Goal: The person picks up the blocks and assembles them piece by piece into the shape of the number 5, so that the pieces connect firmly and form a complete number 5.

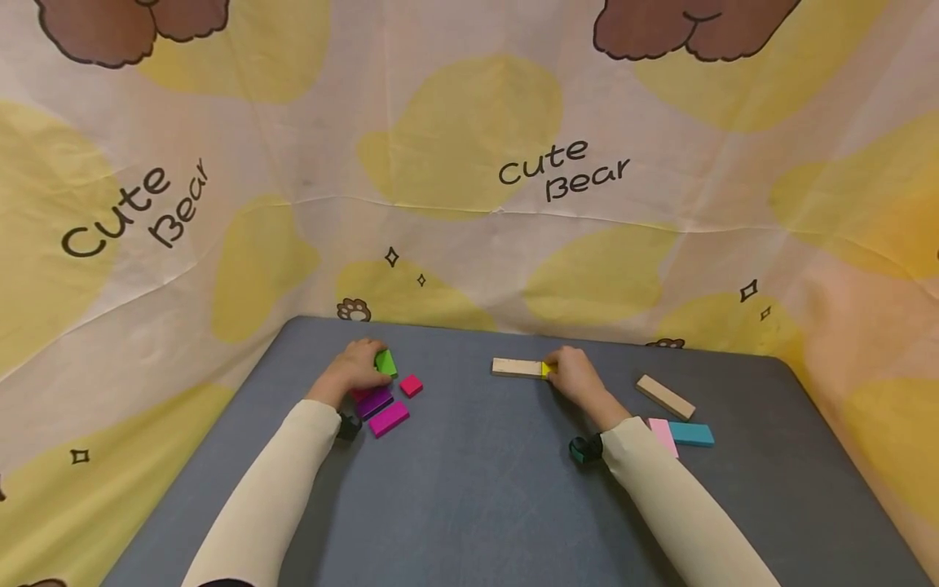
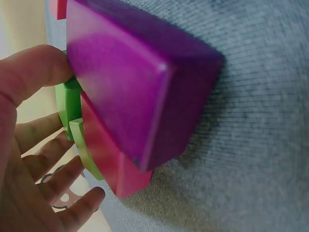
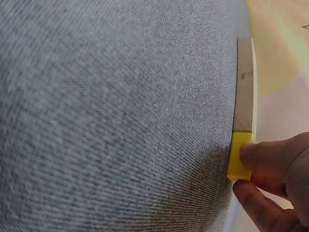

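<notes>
At the left of the table, my left hand (image 1: 357, 368) has its thumb and fingers around a green block (image 1: 385, 364); its other fingers spread loosely in the left wrist view. Close beneath that hand are a purple block (image 2: 120, 82), a red block (image 2: 108, 150) and a light green curved piece (image 2: 86, 150). My right hand (image 1: 578, 377) pinches a small yellow block (image 3: 239, 155) between thumb and fingers. The yellow block's end touches the end of a plain wooden plank (image 1: 517, 368), in line with it.
Near the left hand lie a magenta block (image 1: 389, 419) and a small red block (image 1: 412, 386). Right of the right forearm are another wooden plank (image 1: 665, 396), a pink block (image 1: 663, 436) and a blue block (image 1: 692, 434). A patterned cloth (image 1: 455, 163) hangs behind the grey table (image 1: 455, 505).
</notes>
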`<action>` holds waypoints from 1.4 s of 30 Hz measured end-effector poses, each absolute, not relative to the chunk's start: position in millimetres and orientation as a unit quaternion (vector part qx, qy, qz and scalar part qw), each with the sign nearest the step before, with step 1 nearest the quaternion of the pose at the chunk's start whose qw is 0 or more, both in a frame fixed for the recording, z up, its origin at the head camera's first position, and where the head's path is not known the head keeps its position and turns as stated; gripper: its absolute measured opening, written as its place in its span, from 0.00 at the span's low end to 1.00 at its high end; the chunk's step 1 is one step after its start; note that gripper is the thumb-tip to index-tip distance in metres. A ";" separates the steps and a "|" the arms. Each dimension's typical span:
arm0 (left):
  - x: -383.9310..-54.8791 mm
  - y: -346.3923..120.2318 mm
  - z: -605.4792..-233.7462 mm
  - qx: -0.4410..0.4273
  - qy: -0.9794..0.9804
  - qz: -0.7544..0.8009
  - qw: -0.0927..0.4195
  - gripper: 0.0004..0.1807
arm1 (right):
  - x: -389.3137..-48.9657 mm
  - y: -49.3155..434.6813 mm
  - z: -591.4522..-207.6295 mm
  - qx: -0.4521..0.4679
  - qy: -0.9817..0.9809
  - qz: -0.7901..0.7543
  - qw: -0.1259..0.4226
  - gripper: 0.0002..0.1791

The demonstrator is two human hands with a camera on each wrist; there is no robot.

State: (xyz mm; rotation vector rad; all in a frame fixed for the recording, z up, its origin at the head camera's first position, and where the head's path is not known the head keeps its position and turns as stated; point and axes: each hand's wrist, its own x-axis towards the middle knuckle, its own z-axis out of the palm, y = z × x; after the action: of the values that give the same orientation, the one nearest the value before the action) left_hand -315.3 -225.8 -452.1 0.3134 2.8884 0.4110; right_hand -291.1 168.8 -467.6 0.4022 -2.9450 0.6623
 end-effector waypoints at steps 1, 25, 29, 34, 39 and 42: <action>-315.3 -225.9 -452.0 0.106 0.979 0.139 0.100 0.36 | -291.2 168.7 -468.0 0.133 -0.966 0.218 0.049 0.09; -309.9 -192.4 -442.2 0.142 0.970 0.198 0.011 0.35 | -287.9 168.9 -467.1 0.129 -0.967 0.216 0.048 0.10; -306.6 -183.3 -443.0 0.160 0.968 0.192 0.002 0.34 | -288.4 168.6 -467.6 0.134 -0.964 0.220 0.059 0.09; -305.0 -170.3 -445.6 0.184 0.964 0.191 -0.007 0.33 | -289.0 168.0 -468.6 0.139 -0.964 0.218 0.065 0.09; -304.0 -154.8 -448.7 0.198 0.961 0.195 0.001 0.32 | -289.6 168.5 -470.3 0.132 -0.965 0.218 0.061 0.10; -303.9 -144.3 -450.5 0.206 0.958 0.202 0.008 0.32 | -289.8 168.9 -470.4 0.133 -0.965 0.219 0.063 0.10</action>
State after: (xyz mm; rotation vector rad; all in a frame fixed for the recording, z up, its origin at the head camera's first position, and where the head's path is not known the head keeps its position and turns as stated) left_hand -303.9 -144.3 -450.5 0.6433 2.9923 0.6305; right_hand -289.8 168.9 -470.4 0.4018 -2.9135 0.6615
